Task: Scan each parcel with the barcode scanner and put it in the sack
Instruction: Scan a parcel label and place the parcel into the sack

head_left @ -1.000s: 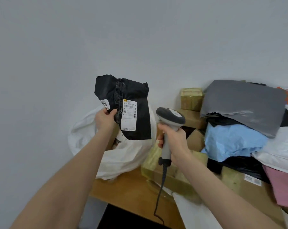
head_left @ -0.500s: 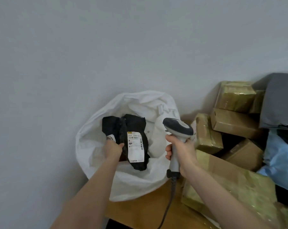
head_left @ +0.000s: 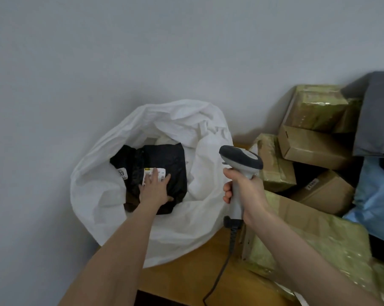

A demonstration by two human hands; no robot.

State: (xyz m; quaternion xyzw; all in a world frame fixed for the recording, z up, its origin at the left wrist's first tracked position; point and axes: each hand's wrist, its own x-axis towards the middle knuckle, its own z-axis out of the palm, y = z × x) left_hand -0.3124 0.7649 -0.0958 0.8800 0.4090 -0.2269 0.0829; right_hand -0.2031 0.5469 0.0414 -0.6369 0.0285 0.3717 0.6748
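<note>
Parcel drop into a sack, seen from a head camera looking down. A white sack (head_left: 94, 184) gapes open at about 8 o'clock from the middle of the view, against a plain wall and at the end of a wooden worktop (head_left: 186, 272). A black parcel (head_left: 166, 156) lies inside its mouth with its label (head_left: 162, 172) facing up. The left grip (head_left: 155, 191), a bare hand, rests flat on the parcel with fingers straight and spread, clasping nothing. It seems to be pressing the parcel down to settle it.

At 3 o'clock from the sack, the right grip (head_left: 245, 193) is curled tight round the handle of a grey barcode scanner (head_left: 241, 159). The scanner is upright, nose towards 9 o'clock, probably kept ready for the next parcel. Its cable (head_left: 222, 268) trails towards 6 o'clock.

From 2 to 5 o'clock a pile waits: cardboard boxes (head_left: 314, 146), a large tape-wrapped parcel (head_left: 308, 237), a grey bag (head_left: 378, 113) and a blue bag (head_left: 376, 191). The pile crowds the right forearm, so fetching the next parcel likely falls to the free left grip.
</note>
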